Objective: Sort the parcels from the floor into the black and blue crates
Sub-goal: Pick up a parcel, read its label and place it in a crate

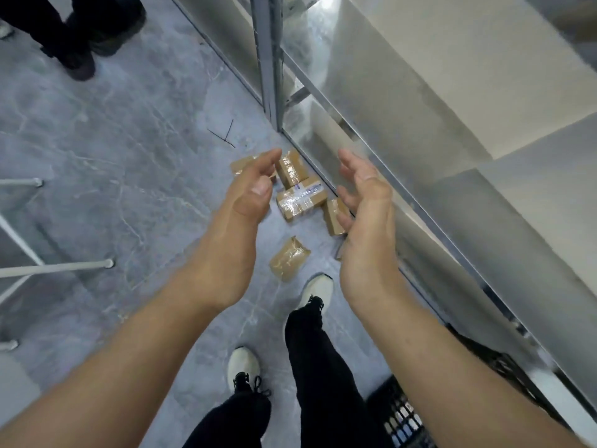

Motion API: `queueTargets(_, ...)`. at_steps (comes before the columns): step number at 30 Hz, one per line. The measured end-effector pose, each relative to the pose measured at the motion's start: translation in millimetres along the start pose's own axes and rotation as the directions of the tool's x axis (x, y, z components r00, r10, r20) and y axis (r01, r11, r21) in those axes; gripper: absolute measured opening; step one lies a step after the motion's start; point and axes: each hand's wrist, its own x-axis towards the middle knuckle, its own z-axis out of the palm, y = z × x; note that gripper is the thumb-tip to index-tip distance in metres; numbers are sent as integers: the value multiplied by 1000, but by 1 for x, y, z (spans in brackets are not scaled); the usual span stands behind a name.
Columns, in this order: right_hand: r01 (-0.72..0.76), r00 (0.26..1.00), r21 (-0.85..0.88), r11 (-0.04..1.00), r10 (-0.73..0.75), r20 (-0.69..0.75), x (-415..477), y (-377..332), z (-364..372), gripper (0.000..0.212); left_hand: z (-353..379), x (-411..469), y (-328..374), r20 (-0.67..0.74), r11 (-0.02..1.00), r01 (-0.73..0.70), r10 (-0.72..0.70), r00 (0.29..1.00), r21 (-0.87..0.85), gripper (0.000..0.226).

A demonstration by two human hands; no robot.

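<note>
Boxy taped brown parcels (300, 202) on marbled grey floor (113, 163)

Parcels (298, 202) clustered on floor (129, 140) at foot of shelf (420, 108); shelf runs along right side. Lone parcel (289, 258) nearer, apart from cluster, just before right shoe (318, 291). Left hand (248, 192) over cluster's left edge, right hand (365, 202) over right edge, partly covering one parcel; cluster between hands. Left shoe (244, 367) behind and left of right shoe. Crate (400, 415) near right, beside shelf, under right arm. Rods (58, 268) far left. Second person's feet (80, 43) top left, well apart from parcels.
</note>
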Motion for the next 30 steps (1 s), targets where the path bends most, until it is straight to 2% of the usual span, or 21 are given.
queueTargets(2, -41, 999, -4, 999, 41, 13, 43, 19, 7, 52, 12, 37, -18, -27, 998, 34, -36, 999, -43, 46)
queueTargets(8, -66, 994, -128, 990, 76, 80, 148, 87, 20, 67, 27, 139, -83, -100, 984, 109, -124, 987, -140, 43)
queueTargets(12, -108, 987, -171, 979, 126, 100, 205, 141, 30, 71, 25, 190, -134, -117, 978, 143, -162, 980, -153, 28)
queueTargets(15, -175, 982, -186, 967, 185, 38, 241, 180, 44, 87, 24, 222, -178, -103, 975, 193, -205, 973, -111, 41)
queueTargets(17, -186, 981, -205, 961, 193, 19, 262, 206, 52, 83, 23, 243, -206, -105, 969, 237, -243, 964, -74, 39)
queueTargets(21, -233, 972, -242, 942, 234, -26, 302, 251, 60, 54, 21, 277, -262, -106, 933, 350, -358, 928, -86, 27)
queueTargets(24, -265, 964, -289, 920, 251, -86, 335, 282, 60, 41, 22, 295, -292, -33, 904, 416, -421, 907, -96, 23)
queueTargets(28, -283, 958, -339, 897, 244, -153, 363, 317, 65, 51, 26, 313, -325, 17, 875, 483, -483, 876, -37, 23)
queueTargets(30, -297, 952, -391, 871, 242, -185, 376, 330, 64, 54, 26, 324, -343, 39, 857, 513, -512, 858, -49, 46)
